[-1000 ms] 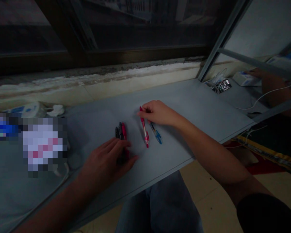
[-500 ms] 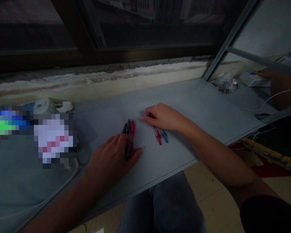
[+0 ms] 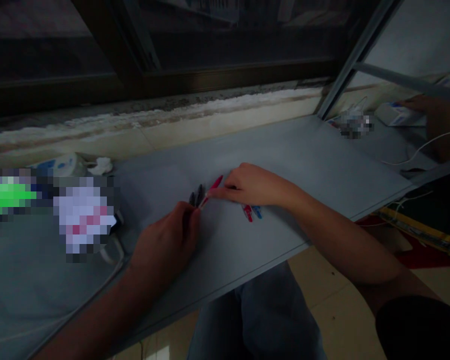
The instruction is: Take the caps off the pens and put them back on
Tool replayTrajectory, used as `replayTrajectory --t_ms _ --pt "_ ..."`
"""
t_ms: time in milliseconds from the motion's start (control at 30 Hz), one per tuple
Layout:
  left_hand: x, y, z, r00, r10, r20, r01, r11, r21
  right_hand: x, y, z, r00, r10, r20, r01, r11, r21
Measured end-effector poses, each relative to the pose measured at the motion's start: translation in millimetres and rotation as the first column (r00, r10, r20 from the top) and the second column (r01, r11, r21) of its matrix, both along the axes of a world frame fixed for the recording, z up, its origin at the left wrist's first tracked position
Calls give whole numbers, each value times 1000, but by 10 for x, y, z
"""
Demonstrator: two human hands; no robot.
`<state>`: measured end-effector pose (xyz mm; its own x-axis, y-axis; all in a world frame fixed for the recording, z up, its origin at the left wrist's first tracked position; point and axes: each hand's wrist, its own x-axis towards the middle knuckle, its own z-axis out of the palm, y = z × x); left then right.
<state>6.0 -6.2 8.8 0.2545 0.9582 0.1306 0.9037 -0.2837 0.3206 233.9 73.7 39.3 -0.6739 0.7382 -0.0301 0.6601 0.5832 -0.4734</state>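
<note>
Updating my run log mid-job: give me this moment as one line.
left hand: dark pens | right hand: angled red pen | nearby: red and blue pens

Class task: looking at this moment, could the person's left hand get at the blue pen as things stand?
Probably yes. The left hand is at the dark pens, and bare grey board runs from there to the blue pen. The right hand lies just beyond the pen, not across that path.

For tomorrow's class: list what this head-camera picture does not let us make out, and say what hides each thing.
Head view:
The lower parts of the two dark pens: hidden by the left hand.
The upper ends of the red-and-clear pen and blue pen: hidden by the right hand.
The large left patch: pixelated, unreadable.
The far right patch: pixelated, unreadable.
</note>
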Motion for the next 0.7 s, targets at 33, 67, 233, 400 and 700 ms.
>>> replayTrajectory --t_ms 33,67,233,400,700 --pt "3 -8 8 999 9 51 -10 1000 20 -9 -9 8 1000 15 -7 -15 1000 -17" --pt "6 -18 16 994 3 107 -7 999 40 -21 -19 11 999 22 -36 -24 999 -36" --pt "-23 -68 8 951 -100 294 63 989 133 -95 -83 -34 879 -32 -476 -76 976 -206" --pt "-63 -84 -22 946 -239 218 202 963 179 -132 -148 -82 740 -196 -644 -121 903 -413" --pt "-55 -21 17 947 -317 44 297 923 246 -100 -141 -17 769 -188 -611 -192 844 -501"
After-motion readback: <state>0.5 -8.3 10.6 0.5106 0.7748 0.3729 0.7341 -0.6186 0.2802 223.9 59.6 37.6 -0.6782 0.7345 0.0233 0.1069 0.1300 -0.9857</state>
